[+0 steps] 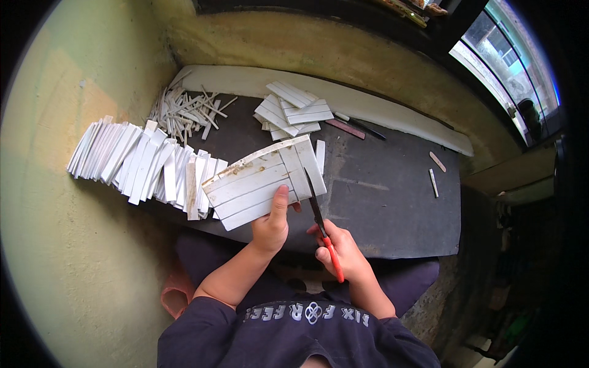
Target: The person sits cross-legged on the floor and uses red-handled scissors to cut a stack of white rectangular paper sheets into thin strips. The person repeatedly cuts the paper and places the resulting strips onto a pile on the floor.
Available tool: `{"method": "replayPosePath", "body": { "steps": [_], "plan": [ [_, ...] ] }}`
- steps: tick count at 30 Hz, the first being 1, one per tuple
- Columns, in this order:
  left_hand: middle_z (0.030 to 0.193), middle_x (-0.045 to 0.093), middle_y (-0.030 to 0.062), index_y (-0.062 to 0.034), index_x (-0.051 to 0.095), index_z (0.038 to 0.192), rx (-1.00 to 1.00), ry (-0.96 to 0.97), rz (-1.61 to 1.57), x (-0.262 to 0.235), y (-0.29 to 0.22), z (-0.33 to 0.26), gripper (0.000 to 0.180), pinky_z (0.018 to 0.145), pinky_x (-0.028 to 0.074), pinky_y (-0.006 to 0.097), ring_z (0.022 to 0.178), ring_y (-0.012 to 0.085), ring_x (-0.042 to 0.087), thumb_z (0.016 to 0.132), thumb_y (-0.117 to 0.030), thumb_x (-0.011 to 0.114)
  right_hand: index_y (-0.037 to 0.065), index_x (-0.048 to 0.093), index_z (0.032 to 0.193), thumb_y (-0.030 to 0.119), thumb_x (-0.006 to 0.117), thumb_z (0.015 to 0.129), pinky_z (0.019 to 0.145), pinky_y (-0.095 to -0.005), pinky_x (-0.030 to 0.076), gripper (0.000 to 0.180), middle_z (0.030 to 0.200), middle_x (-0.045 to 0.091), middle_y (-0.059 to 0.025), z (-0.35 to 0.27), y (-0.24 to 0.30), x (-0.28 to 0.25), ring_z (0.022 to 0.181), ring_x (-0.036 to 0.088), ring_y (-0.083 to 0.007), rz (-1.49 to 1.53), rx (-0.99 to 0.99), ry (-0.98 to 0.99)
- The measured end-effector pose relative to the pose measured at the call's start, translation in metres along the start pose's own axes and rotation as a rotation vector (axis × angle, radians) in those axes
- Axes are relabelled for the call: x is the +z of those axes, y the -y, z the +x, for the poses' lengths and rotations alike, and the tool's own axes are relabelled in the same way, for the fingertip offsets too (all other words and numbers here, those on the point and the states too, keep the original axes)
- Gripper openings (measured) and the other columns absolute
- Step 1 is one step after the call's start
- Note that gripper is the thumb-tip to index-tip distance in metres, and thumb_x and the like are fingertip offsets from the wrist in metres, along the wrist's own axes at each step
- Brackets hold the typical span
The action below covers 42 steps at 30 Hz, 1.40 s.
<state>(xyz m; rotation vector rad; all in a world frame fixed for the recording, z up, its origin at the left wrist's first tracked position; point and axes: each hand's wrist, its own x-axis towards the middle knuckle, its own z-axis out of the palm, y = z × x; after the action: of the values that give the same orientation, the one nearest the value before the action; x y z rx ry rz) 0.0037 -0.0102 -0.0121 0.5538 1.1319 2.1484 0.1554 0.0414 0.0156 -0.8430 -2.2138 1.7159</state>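
My left hand (270, 227) pinches the lower edge of a white board (248, 184), thumb on top and fingers underneath. Dark lines divide the board lengthwise into strips, one line crosses near its right end, and brown stains mark its upper side. My right hand (350, 253) is closed round the red handles of a pair of scissors (331, 253). The dark blades point away from me and lie at the board's right part, close to the cross line. How far they have cut in, I cannot make out.
On the dark tabletop (399, 214), a long row of white strips (141, 156) stands at left, with thin offcuts (184, 113) heaped behind. Lined white pieces (294, 110) lie at the back beside a reddish strip (345, 129) and a black slender tool (368, 129). Small scraps (434, 183) lie right.
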Motion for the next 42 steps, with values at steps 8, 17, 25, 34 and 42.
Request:
{"method": "replayPosePath", "body": {
  "steps": [8,17,25,34,42],
  "plan": [
    [0.093,0.058,0.0062,-0.0021,0.05,0.106,0.05,0.028,0.004,0.004,-0.006,0.001,0.019,0.059,0.047,0.027,0.076,0.0139,0.057,0.092,-0.014,0.05,-0.002,0.052,0.1,0.066,0.056,0.073,0.063,-0.0358,0.044,0.073,0.064,0.05,-0.0128,0.0,-0.003,-0.002,0.066,0.056,-0.0283,-0.014,-0.005,0.014],
    [0.095,0.058,0.0072,-0.0014,0.05,0.108,0.031,0.038,0.013,0.006,-0.01,-0.001,0.021,0.06,0.048,0.027,0.079,0.0147,0.058,0.092,-0.014,0.05,-0.001,0.052,0.102,0.067,0.054,0.073,0.064,-0.0363,0.045,0.074,0.065,0.051,-0.0124,-0.001,-0.004,-0.004,0.067,0.057,-0.0292,0.002,-0.006,0.036],
    [0.101,0.057,0.0071,-0.0047,0.047,0.115,0.028,0.081,0.036,0.003,-0.01,-0.002,0.025,0.062,0.048,0.029,0.085,0.0162,0.059,0.092,-0.014,0.05,0.0,0.052,0.103,0.068,0.054,0.073,0.064,-0.0366,0.045,0.074,0.067,0.052,-0.013,-0.002,-0.007,-0.004,0.068,0.057,-0.0296,0.008,-0.012,0.028],
    [0.099,0.058,0.0074,-0.0026,0.049,0.112,0.052,0.099,0.064,0.002,-0.01,0.0,0.023,0.063,0.049,0.029,0.084,0.0162,0.059,0.092,-0.013,0.048,0.0,0.054,0.096,0.068,0.057,0.07,0.061,-0.0368,0.044,0.073,0.067,0.052,-0.0133,0.001,-0.01,0.0,0.065,0.056,-0.0306,-0.028,-0.019,-0.027],
    [0.093,0.06,0.0086,0.0021,0.053,0.104,0.087,0.059,0.044,0.005,-0.011,0.005,0.018,0.062,0.05,0.028,0.078,0.0158,0.059,0.092,-0.011,0.048,0.001,0.051,0.08,0.065,0.062,0.069,0.054,-0.0348,0.041,0.066,0.062,0.048,-0.0118,0.006,-0.012,0.004,0.057,0.051,-0.0278,-0.059,-0.055,-0.099]
  ]
}}
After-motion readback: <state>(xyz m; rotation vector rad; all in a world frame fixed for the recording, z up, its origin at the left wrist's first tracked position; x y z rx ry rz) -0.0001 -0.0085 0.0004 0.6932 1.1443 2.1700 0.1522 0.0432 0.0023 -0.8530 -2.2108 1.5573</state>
